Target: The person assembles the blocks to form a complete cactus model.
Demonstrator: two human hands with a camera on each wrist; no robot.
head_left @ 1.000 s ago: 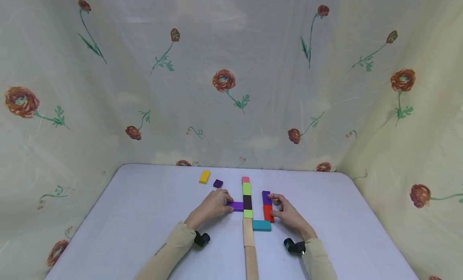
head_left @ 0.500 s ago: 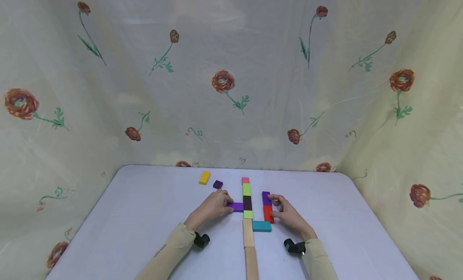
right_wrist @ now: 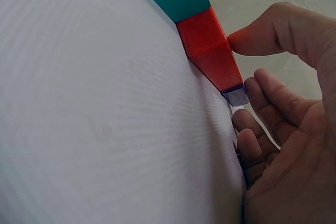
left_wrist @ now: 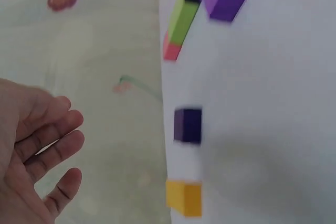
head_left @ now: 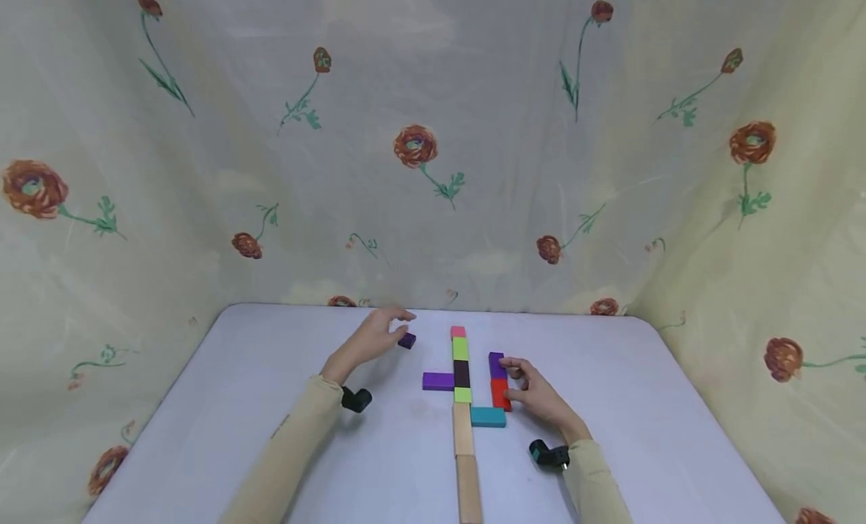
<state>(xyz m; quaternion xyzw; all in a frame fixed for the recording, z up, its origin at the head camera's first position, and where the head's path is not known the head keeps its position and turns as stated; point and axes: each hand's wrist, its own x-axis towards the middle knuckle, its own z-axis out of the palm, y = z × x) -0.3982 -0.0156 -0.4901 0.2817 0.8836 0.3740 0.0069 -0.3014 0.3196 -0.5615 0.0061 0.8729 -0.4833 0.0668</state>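
My left hand (head_left: 370,337), fingers loosely spread and holding nothing, hovers over the far left of the table beside a small dark purple block (head_left: 407,341). A yellow block (left_wrist: 185,199) shows in the left wrist view; the hand hides it in the head view. One purple block (head_left: 438,382) lies crosswise against the left side of a column of blocks. On the right, my right hand (head_left: 537,395) rests its thumb against a red block (head_left: 501,394). Its fingertips are at another purple block (head_left: 497,365), which lies end to end with the red one.
The column has a pink block (head_left: 458,331) at its far end, then lime green blocks (head_left: 461,349) around a dark block (head_left: 461,374). Plain wooden blocks (head_left: 463,430) continue it nearer. A teal block (head_left: 488,417) sticks out to the right. A flowered curtain (head_left: 487,171) stands behind.
My left hand has let go of the purple block beside the column and moved away to the far left, over the yellow block. My right hand keeps its place.
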